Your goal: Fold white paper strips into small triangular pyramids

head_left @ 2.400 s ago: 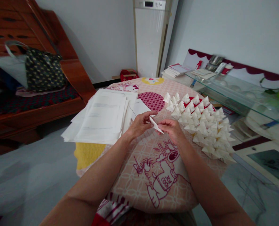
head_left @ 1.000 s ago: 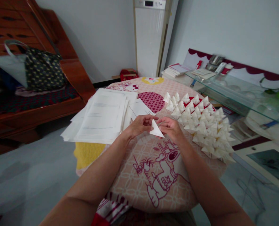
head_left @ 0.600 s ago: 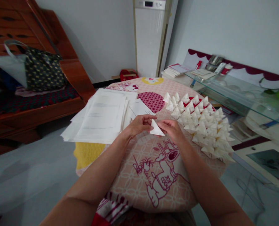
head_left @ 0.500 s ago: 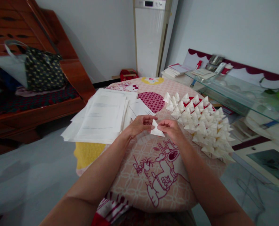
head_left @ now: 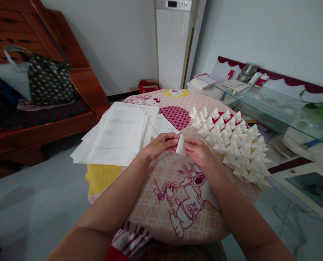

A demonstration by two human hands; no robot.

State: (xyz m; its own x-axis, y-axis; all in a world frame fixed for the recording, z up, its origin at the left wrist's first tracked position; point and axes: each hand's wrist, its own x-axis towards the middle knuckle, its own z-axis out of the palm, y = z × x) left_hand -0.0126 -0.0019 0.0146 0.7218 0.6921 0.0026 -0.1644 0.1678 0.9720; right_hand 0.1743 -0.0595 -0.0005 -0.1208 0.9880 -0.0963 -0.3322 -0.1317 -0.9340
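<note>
Left hand (head_left: 163,145) and right hand (head_left: 199,150) pinch one paper triangle (head_left: 180,146); folded pieces (head_left: 233,146) (dozens!) crowd the table's (head_left: 156,217) right edge, flat sheets (head_left: 116,132) lie unfolded along its left

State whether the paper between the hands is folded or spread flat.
Folded: the paper shows as a small, narrow triangle with a pointed top, pinched between left hand and right hand.
</note>
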